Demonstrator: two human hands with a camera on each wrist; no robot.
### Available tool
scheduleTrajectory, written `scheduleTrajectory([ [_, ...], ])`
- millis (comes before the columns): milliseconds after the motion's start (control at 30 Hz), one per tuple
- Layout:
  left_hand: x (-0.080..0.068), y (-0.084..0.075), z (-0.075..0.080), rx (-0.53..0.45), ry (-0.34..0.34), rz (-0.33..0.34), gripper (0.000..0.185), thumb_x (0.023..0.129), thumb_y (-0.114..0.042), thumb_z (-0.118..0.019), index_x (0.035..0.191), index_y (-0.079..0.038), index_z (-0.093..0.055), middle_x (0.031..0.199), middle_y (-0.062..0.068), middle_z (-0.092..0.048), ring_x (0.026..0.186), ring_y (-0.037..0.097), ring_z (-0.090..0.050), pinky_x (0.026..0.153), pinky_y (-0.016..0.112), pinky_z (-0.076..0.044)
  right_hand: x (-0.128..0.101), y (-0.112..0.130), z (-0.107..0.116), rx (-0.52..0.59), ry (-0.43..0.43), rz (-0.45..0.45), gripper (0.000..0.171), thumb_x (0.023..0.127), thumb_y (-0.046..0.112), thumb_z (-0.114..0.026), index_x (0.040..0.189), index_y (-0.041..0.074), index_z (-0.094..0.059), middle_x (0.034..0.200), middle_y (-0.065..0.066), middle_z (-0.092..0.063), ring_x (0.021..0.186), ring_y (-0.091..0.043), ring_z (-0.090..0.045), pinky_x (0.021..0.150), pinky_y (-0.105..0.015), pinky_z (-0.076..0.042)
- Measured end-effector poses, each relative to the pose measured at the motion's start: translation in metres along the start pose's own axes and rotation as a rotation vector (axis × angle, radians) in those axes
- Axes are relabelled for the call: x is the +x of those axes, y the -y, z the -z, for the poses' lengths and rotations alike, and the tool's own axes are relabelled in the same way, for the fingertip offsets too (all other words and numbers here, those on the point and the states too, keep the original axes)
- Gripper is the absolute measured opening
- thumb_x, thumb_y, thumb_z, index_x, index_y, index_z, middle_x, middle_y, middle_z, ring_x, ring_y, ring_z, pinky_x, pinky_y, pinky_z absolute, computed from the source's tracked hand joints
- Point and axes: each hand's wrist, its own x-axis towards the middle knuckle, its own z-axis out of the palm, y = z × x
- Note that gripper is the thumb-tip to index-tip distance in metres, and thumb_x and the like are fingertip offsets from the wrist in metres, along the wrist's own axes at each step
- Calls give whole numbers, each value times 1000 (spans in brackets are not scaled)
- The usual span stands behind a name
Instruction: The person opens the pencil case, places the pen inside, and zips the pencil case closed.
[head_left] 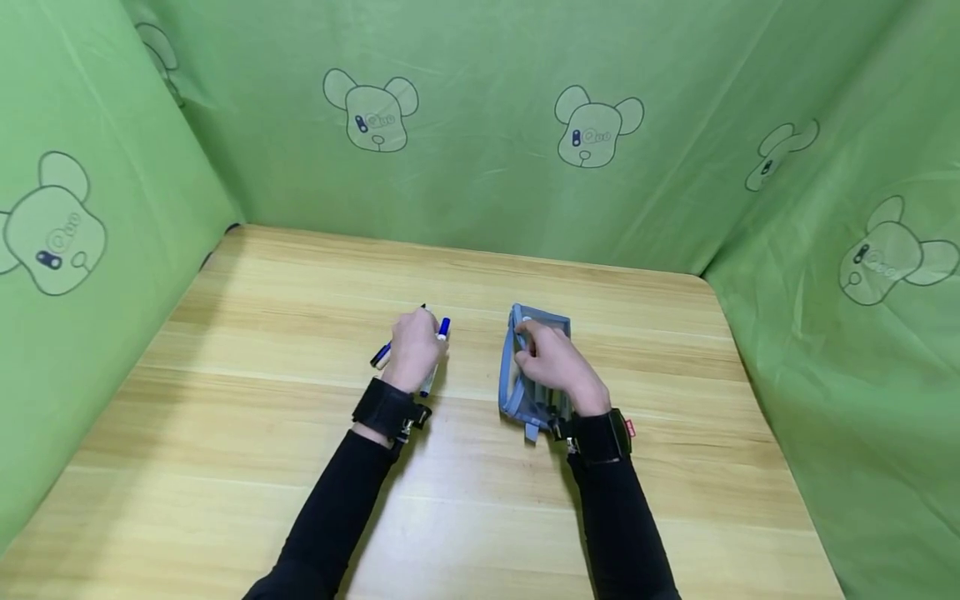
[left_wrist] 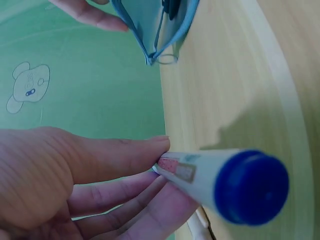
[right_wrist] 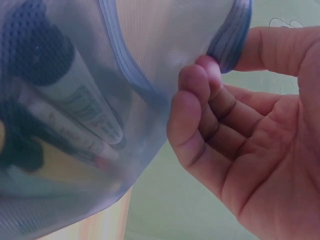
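My left hand (head_left: 414,348) pinches a white marker (left_wrist: 200,170) between thumb and fingers. Its blue end (left_wrist: 252,187) faces the left wrist camera. Beside that hand on the table, another dark blue and white pen (head_left: 381,356) is partly hidden under the fingers. To the right lies a blue-grey mesh pencil case (head_left: 507,383), its zipped top apart. The thumb and fingers of my right hand (head_left: 555,360) pinch the zippered edge (right_wrist: 232,37) of the case. Through the mesh in the right wrist view, several markers (right_wrist: 85,102) show inside, one of them yellow.
A light wooden table (head_left: 465,500) lies under both hands. Green fabric walls (head_left: 480,167) with printed bear heads stand along its back and sides. A small fabric tab (head_left: 532,432) sticks out from the near end of the case.
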Motion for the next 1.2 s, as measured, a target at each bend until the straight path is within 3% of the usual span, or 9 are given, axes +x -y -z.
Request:
scheduleTrajectory([
  [267, 7, -19, -13, -11, 32, -23, 59, 81, 0, -77, 48, -18, -32, 49, -10, -19, 43, 7, -23, 42, 20, -21, 0, 2, 1, -3, -2, -2, 49, 99, 11, -55, 146, 3, -47, 68, -1, -42, 56, -15, -35, 55, -28, -29],
  [400, 10, -27, -19, -13, 45, 1, 53, 81, -5, -81, 48, -15, -40, 48, -7, -29, 46, 9, -27, 45, 21, -24, 0, 3, 2, -6, -7, 0, 49, 99, 11, -56, 146, 3, -47, 69, -2, -45, 56, -15, -38, 54, -28, -31],
  [500, 12, -31, -25, -24, 53, 29, 39, 81, -7, -82, 53, -9, -56, 52, -3, -47, 50, 11, -39, 48, 21, -31, 0, 2, 2, -10, -10, 1, 49, 99, 11, -56, 146, 3, -47, 70, -2, -47, 56, -15, -39, 54, -28, -32],
  [633, 14, -37, -33, -20, 65, 56, 10, 81, -11, -83, 77, -4, -76, 77, 6, -73, 71, 19, -63, 65, 28, -50, 1, 2, 2, -15, -16, -1, 49, 98, 11, -56, 145, 2, -48, 69, -1, -46, 55, -15, -39, 54, -27, -31],
  [700, 15, -40, -37, -35, 87, 74, 12, 81, -12, -83, 89, -4, -79, 91, 10, -78, 84, 25, -70, 78, 35, -56, 1, 2, 2, -15, -13, -1, 49, 98, 10, -56, 145, 2, -48, 68, -1, -45, 55, -15, -38, 54, -28, -31],
  [800, 16, -43, -43, -57, 120, 95, 18, 82, -14, -84, 96, -3, -80, 98, 13, -79, 92, 31, -72, 89, 42, -57, 0, 2, 2, -9, -17, 1, 49, 97, 10, -56, 145, 2, -49, 67, 0, -45, 54, -15, -38, 54, -28, -31],
  [900, 16, -45, -50, -82, 133, 111, 18, 83, -13, -83, 97, -3, -80, 98, 14, -79, 88, 30, -73, 86, 41, -58, 0, 2, 2, -14, -23, 12, 48, 97, 9, -57, 143, 1, -49, 68, 0, -46, 55, -14, -39, 54, -28, -32],
  [1033, 18, -47, -57, -119, 135, 113, 15, 83, -11, -82, 96, -3, -80, 97, 13, -78, 80, 27, -74, 74, 33, -59, 0, 2, 2, -16, -25, 18, 48, 96, 9, -57, 143, 0, -49, 67, 0, -46, 54, -14, -39, 53, -27, -33],
  [1200, 20, -46, -67, -137, 136, 91, 14, 82, -15, -83, 93, -5, -80, 93, 9, -78, 83, 25, -71, 69, 28, -54, 0, 1, 2, -15, -29, 12, 48, 96, 10, -58, 142, 0, -50, 69, -1, -48, 56, -14, -43, 53, -27, -36],
])
